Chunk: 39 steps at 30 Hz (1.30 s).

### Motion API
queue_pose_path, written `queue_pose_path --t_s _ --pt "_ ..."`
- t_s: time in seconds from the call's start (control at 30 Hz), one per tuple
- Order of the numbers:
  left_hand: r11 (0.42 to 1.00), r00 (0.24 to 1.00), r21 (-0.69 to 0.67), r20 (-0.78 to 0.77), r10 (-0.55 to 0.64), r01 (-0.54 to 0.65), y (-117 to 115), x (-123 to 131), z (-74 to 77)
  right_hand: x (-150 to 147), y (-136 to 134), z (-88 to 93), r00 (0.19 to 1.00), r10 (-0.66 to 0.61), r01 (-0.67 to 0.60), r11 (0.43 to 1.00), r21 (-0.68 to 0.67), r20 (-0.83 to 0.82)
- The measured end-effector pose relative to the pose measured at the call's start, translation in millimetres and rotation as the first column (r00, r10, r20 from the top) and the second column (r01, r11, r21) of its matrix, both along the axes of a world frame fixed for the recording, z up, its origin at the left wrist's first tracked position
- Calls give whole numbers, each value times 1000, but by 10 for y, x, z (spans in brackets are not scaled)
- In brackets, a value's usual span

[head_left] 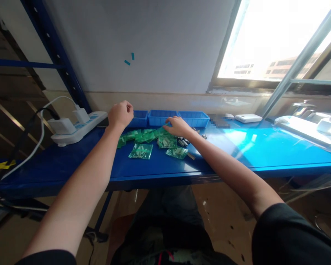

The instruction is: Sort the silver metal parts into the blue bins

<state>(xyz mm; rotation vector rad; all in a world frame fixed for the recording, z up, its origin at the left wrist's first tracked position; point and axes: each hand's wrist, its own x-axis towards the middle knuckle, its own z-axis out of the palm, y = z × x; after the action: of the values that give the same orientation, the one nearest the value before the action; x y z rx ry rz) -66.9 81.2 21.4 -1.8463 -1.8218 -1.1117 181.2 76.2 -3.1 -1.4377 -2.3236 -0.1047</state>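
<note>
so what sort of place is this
Probably a small workshop or packing area: a blue workbench holds green-tinted packets beside loose, metallic-looking pieces, with blue bins lined up towards the wall.

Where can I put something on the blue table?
On the blue table, there's a sunny bare patch right of the right forearm, in front of the white device. Another lies between the left-hand power strip and left forearm. The middle is crowded: green bags and metal pieces, with the right hand there and blue trays behind.
</note>
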Motion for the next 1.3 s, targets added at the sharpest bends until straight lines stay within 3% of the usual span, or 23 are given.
queue_pose_path --t_s 0.1,0.17,0.23,0.3,0.4,0.5,0.6,0.7,0.77,0.9,1.03,1.13,1.23,1.3 --pt "997 997 33 25 -67 66 -51 42 73 20 43 -31 1000 19 -19 1000 1 9" --pt "989 991 143 131 17 -36 -100 -42 160 25 67 -45 999 37 -37 999 11 -8" --pt "950 944 227 298 144 -216 -140 -222 215 21 86 -58 998 55 -55 998 19 -23" --pt "915 868 211 444 223 -343 -159 -434 206 7 98 -71 997 69 -69 997 26 -28" --pt "941 875 163 441 200 -297 -150 -597 92 -31 99 -91 995 85 -82 995 61 -54" --pt "982 954 136 286 90 -134 -119 -417 -42 -76 77 -108 979 131 -121 990 72 -159" --pt "986 976 26 140 -166 164 -109 -37 -128 -105 51 -105 934 176 -168 984 54 -311" --pt "913 910 -63 135 -392 402 -136 276 -172 -108 24 -55 884 207 -133 971 200 -420" --pt "850 848 -94 187 -496 518 -168 392 -188 -101 -9 3 845 293 -140 929 343 -447" --pt "762 751 -72 255 -609 643 -223 473 -199 -113 -143 115 784 479 -245 823 512 -394" --pt "819 781 75 264 -566 569 -250 464 -151 -177 -303 189 758 556 -298 761 576 -341" --pt "858 831 125 213 -513 498 -230 390 -15 -194 -351 223 779 534 -273 761 588 -330" --pt "939 951 171 27 -307 298 -163 258 187 -129 -279 206 848 378 -149 843 517 -372" --pt "976 986 165 -111 -127 144 -120 174 279 -44 -178 151 917 202 -72 932 356 -345"
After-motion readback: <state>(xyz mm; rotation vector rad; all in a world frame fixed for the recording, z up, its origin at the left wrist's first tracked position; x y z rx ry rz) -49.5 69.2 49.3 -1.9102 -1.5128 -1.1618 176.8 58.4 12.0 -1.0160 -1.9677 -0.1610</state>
